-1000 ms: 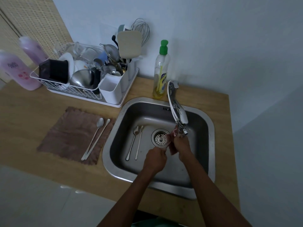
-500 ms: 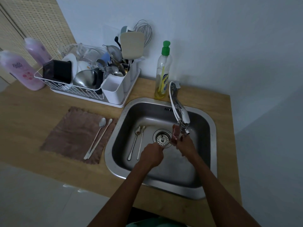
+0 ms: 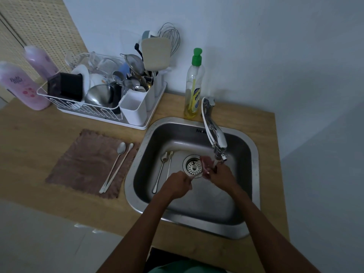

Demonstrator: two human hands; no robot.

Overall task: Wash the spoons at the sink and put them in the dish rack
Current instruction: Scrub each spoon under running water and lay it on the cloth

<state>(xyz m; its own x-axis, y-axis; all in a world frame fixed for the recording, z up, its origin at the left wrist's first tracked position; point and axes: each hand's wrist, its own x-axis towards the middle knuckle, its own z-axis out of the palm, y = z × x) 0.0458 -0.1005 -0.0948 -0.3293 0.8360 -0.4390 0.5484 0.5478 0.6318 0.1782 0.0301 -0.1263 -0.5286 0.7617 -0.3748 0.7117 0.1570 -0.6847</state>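
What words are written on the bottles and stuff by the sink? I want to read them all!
Big pink plastic bottle at the far left: white script, possibly "Hello mild", too blurred to be sure.
Clear dish soap bottle with green cap: yellow label with blue letters, too blurred to read.
Steel sink, back wall: small dark stamp, unreadable.
Paler pink bottle behind it: faint mark, unreadable.

The spoon held over the sink is mostly hidden by both hands, left hand and right hand, and a pink scrubber is too blurred to identify.
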